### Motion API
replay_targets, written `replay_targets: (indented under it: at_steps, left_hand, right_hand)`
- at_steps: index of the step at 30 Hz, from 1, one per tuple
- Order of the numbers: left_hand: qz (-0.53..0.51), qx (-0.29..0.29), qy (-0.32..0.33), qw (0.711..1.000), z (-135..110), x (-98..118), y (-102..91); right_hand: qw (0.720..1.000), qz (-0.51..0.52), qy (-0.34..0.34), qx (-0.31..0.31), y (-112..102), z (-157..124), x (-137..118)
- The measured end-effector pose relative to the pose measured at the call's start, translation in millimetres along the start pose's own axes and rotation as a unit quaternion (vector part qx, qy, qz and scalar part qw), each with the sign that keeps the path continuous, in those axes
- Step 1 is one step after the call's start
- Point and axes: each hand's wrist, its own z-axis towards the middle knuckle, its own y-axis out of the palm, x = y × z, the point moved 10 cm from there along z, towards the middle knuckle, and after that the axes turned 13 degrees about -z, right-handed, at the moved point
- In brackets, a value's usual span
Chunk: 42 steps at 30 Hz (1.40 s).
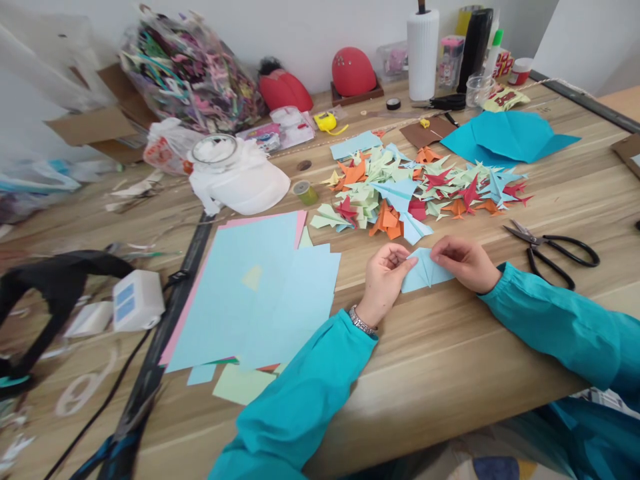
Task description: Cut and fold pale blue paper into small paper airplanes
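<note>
A small light blue folded paper [425, 270] lies on the wooden table [450, 360] between my hands. My left hand [384, 280] pinches its left edge with curled fingers. My right hand [464, 261] presses on its upper right corner, fingers closed over the fold. Both arms wear teal sleeves, and a metal watch sits on the left wrist. Just beyond the hands lies a pile of folded paper planes [410, 190] in green, orange, red and blue.
A stack of light blue and pink sheets [260, 293] lies to the left. Black scissors [550, 248] rest at the right. A large teal sheet [505, 137], a paper towel roll [423, 53], a green thread spool [305, 192] and clutter stand farther back.
</note>
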Motion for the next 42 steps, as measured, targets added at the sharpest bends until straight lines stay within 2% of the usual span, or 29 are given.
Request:
replay_targets:
  at_steps: [3,9,12,15,21,28,36,42]
  left_hand:
    - [0.014,0.004,0.008,1.0,1.1,-0.5,-2.2]
    - [0.036,0.0,0.024,0.999,1.2,0.7,-5.0]
    - [0.043,-0.009,0.016,0.999,-0.5,-0.1,-4.0]
    - [0.044,-0.011,0.009,0.999,-1.1,-1.5,-3.4]
    - [0.037,-0.005,0.036,0.999,0.1,2.8,-4.6]
    - [0.04,-0.022,0.016,0.999,-1.2,1.4,-1.9]
    - [0.033,-0.023,0.018,0.999,-0.4,0.8,-0.9]
    - [0.062,-0.023,0.047,0.997,-2.2,6.6,1.1]
  right_hand:
    - [1.0,-0.028,0.008,-0.013,1.9,-1.2,3.5]
    - [0.998,-0.037,0.015,0.046,-8.1,-1.6,7.3]
    - [0.998,-0.022,0.004,0.054,-9.9,-0.3,5.1]
    - [0.999,-0.014,-0.006,0.05,-9.9,0.2,2.8]
    - [1.0,-0.004,0.003,0.029,-6.2,-1.2,6.0]
    - [0.999,-0.016,0.013,0.026,-5.1,-0.7,9.9]
    - [0.998,-0.004,0.053,0.017,-3.7,-0.1,14.9]
    - [0.997,0.011,0.068,0.018,-3.4,-0.5,13.8]
